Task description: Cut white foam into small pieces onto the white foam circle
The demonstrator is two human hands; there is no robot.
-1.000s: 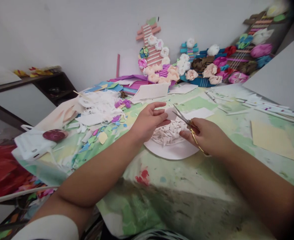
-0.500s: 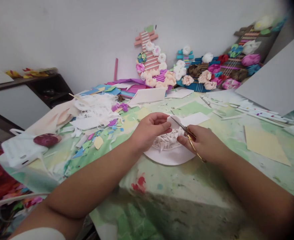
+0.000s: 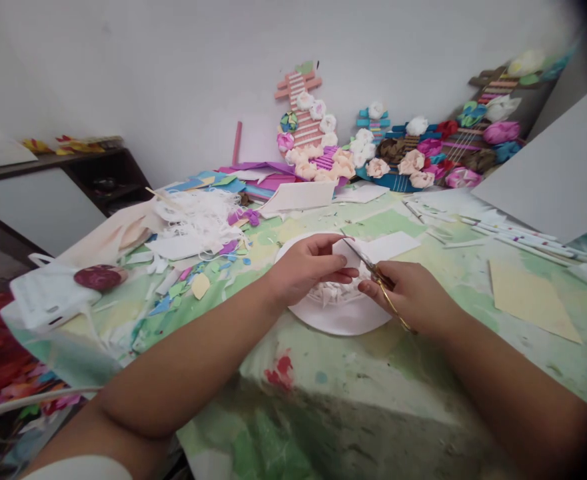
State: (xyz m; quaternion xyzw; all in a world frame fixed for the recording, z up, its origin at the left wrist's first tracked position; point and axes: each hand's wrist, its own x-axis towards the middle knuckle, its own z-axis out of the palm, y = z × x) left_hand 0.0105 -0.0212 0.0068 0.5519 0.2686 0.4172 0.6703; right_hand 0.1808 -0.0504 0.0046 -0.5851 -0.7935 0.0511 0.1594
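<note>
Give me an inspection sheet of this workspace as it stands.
Surface: green-and-yellow patterned tablecloth; red stain near the front edge.
Job's things: small white paper piece, gold-handled metal scissors, round white flat base bearing white pieces.
Clutter: tangled white string heap and coloured paper scraps at left; pale yellow paper sheet at right.
Hands: left hand pinches the paper piece; right hand grips the scissors.
Cables: none certain; thin white strip at left unclear.
Surroundings: pale wall; pink instrument-shaped craft with paper flowers.
</note>
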